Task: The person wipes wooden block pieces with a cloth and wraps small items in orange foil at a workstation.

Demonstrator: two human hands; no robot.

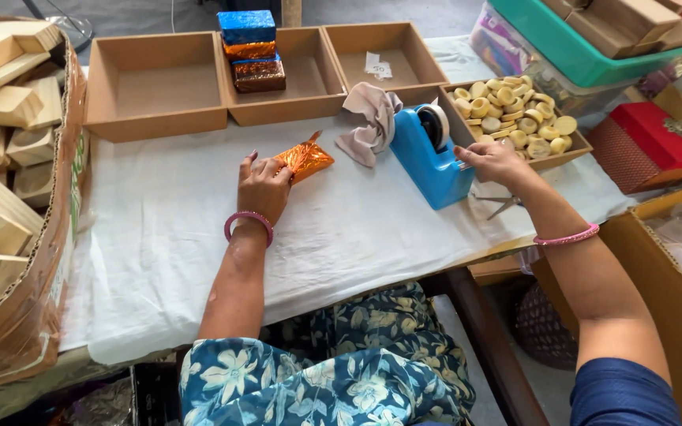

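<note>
Under left hand fingertips: orange foil-wrapped packet being pressed onto white cloth. Right hand fingers pinching at blue tape dispenser, just beside tray of pale round discs.

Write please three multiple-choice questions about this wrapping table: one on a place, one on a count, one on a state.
1. Where is the blue tape dispenser?
A. inside a tray
B. on the white cloth, beside the tray of round pieces
C. on the floor

2. How many wrapped blocks are stacked in the middle tray?
A. one
B. three
C. five

3. What does the left hand do?
A. presses on the orange foil packet
B. hangs free
C. holds scissors

Answers: 1 B, it stands on the cloth next to that tray. 2 B, blue, orange and brown are stacked. 3 A, its fingers lie on the packet.
</note>
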